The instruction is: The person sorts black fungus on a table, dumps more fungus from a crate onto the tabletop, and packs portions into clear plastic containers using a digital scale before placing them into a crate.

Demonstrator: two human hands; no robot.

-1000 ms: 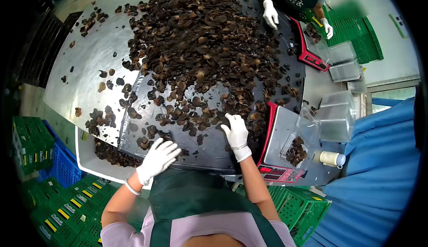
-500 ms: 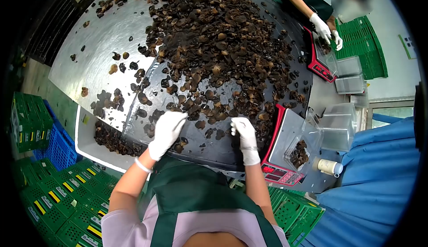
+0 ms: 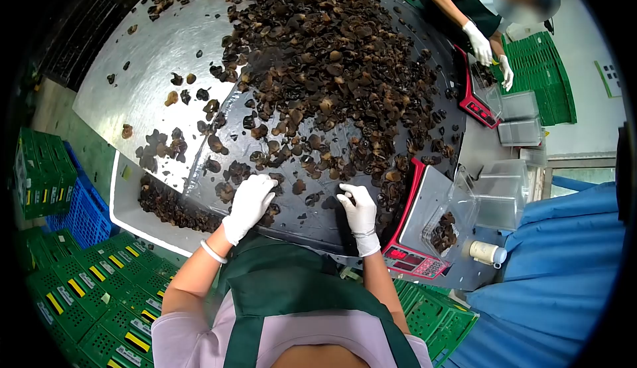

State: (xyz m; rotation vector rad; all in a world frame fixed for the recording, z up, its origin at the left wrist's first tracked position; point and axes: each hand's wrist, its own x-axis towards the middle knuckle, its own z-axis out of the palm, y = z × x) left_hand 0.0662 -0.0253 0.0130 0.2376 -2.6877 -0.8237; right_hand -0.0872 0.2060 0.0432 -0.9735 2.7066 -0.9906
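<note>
Brown-black wood ear mushrooms (image 3: 312, 56) lie in a large heap on the dark sheet, with loose pieces spread toward me. My left hand (image 3: 251, 201), in a white glove, is low over the near part of the sheet. Its fingers are bent together beside a mushroom piece (image 3: 277, 182); what they hold, if anything, is hidden. My right hand (image 3: 360, 212), also gloved, hovers near the sheet's front edge. Its thumb and forefinger are apart, and nothing shows between them. On the red-framed scale (image 3: 417, 235) to its right sits a clear plastic box (image 3: 443, 232) with mushroom pieces inside.
A white bin (image 3: 133, 212) of mushrooms stands at the left front. Stacked clear boxes (image 3: 501, 192) and a white bottle (image 3: 488, 253) are at the right. Across the table, a co-worker's gloved hands (image 3: 479, 44) are over a second scale (image 3: 474, 96). Green crates (image 3: 99, 295) lie lower left.
My left hand has lowered slightly toward the sheet. My right thumb and forefinger have spread apart, and that hand has moved slightly toward me. The co-worker's hand has shifted slightly.
</note>
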